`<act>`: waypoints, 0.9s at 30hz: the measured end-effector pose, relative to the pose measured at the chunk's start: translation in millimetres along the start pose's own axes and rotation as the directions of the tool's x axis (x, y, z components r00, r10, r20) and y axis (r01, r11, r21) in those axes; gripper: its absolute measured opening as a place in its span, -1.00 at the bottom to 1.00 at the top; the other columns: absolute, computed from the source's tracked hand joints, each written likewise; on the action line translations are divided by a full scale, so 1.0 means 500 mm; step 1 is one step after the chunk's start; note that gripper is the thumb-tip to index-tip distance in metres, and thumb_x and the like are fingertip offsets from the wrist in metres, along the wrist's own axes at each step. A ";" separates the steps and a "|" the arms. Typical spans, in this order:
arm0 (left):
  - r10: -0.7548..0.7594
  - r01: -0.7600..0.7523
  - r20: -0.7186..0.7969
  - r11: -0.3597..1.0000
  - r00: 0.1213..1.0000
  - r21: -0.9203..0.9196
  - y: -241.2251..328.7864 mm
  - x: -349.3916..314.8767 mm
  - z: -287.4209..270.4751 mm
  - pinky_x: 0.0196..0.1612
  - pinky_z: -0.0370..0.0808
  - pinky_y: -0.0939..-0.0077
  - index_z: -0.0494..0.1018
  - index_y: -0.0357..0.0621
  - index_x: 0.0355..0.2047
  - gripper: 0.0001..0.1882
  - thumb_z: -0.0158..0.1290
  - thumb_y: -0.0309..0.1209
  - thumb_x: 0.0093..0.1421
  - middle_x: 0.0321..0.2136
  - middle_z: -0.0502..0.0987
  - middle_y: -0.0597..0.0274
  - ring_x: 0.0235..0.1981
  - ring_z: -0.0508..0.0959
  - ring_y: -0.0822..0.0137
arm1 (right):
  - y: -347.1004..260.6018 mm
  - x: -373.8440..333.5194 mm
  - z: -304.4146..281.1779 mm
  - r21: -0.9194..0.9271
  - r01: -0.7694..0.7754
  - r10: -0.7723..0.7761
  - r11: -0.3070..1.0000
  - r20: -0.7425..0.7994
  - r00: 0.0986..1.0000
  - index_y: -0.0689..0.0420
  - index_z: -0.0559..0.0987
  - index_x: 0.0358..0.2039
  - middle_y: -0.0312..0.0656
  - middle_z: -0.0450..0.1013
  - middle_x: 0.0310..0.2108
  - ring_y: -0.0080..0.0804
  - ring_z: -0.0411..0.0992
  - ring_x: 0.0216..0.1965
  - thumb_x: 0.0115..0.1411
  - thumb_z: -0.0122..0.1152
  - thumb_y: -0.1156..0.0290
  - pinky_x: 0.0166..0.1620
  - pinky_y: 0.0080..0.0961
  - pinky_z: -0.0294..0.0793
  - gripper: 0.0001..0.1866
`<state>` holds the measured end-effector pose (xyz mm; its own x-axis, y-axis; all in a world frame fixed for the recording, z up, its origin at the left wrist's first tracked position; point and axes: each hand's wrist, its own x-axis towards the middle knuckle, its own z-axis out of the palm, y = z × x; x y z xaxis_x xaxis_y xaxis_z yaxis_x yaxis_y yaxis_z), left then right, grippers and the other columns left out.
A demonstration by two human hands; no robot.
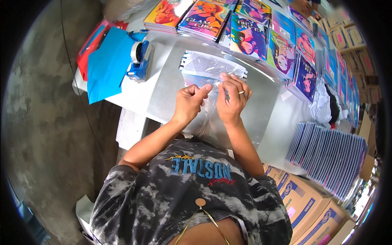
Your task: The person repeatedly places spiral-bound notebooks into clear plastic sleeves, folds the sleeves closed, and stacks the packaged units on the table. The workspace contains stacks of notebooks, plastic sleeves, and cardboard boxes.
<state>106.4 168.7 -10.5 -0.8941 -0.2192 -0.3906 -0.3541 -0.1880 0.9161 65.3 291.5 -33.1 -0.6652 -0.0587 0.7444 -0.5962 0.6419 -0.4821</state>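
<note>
Clock read around the notebook (200,64), 12 = away from wearer. It lies flat on the grey mat (257,98) atop the white table (277,139), pale face up, dark binding rings at its L & R ends, inside a clear bag (207,116); loose film runs toward 6, btwn the forearms.

L hand (190,102) is at 7, just off the notebook's near edge: fingers curled in, thumb lying along them, tip by the film. Can't tell if it pinches any. R hand (232,98) is at 5, ring on one finger, fingers bent & fingertips resting on the bagged notebook's near R part; can't tell if film is pinched there either.

Blue tape dispenser (143,65) at 9, w/ a blue sheet (106,65) & red folder (81,61) beyond it. Paper stack (130,128) at 8, lower than the tabletop. Colourful notebooks (249,36) in piles, 11 round to 3. Co-worker's hand (302,6) at 2, partly cut off. Cardboard boxes (347,36) btwn 2 & 3, crumpled plastic (320,106) btwn 3 & 4, long row of spiral books (326,159) past 4, big cartons (302,200) at 5, below table.
</note>
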 end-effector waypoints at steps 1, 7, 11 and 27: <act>-0.002 0.002 -0.019 1.000 1.000 -0.024 -0.011 -0.002 -0.001 -0.76 0.18 0.70 0.36 -0.13 -0.80 -0.58 0.21 -0.18 0.04 -0.83 0.36 0.36 -0.84 0.25 0.61 | -0.011 0.005 -0.003 0.003 -0.031 0.031 1.000 0.013 0.999 -0.03 0.53 -0.30 -0.35 0.49 -0.25 -0.39 0.40 -0.15 -0.13 0.24 0.60 -0.09 -0.43 0.18 -0.67; 0.046 0.056 -0.256 0.925 0.966 0.377 -0.185 0.102 -0.089 -0.67 0.26 0.59 0.36 -0.16 -0.79 -0.57 0.28 -0.16 -0.05 -0.84 0.34 0.36 -0.78 0.29 0.53 | -0.063 0.091 -0.073 -0.099 -0.123 0.156 0.987 0.484 0.861 0.01 0.20 0.17 -0.21 0.47 -0.23 -0.26 0.34 -0.06 -0.21 0.36 0.30 0.02 -0.28 0.10 -0.13; 0.329 -0.197 -0.117 0.775 0.937 0.601 -0.143 0.134 -0.135 -0.51 0.38 0.51 0.40 -0.26 -0.29 -0.52 0.33 -0.26 -0.15 -0.55 0.47 0.19 -0.61 0.43 0.39 | -0.071 0.125 -0.033 -0.278 0.103 0.025 0.955 0.423 0.906 0.04 0.10 0.22 -0.11 0.37 -0.04 -0.21 0.29 0.04 -0.20 0.38 0.26 0.14 -0.09 -0.03 -0.04; 0.476 -0.890 0.770 -0.063 -0.425 -0.452 0.512 -0.058 0.453 -0.03 0.33 0.47 0.41 -0.24 -0.12 -0.42 0.29 -0.33 -0.20 -0.13 0.45 0.18 -0.15 0.44 0.34 | -0.170 0.162 -0.802 -0.291 -0.099 0.003 0.952 -0.314 0.949 0.21 0.35 0.03 -0.21 0.34 -0.01 -0.41 0.32 0.01 -0.40 0.48 0.63 0.06 -0.49 0.29 -0.14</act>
<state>-20.3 344.0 255.9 0.0002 0.7407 0.6718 0.9420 -0.2256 0.2485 242.4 538.8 253.5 -0.4924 0.1863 0.8502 -0.3707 0.8389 -0.3985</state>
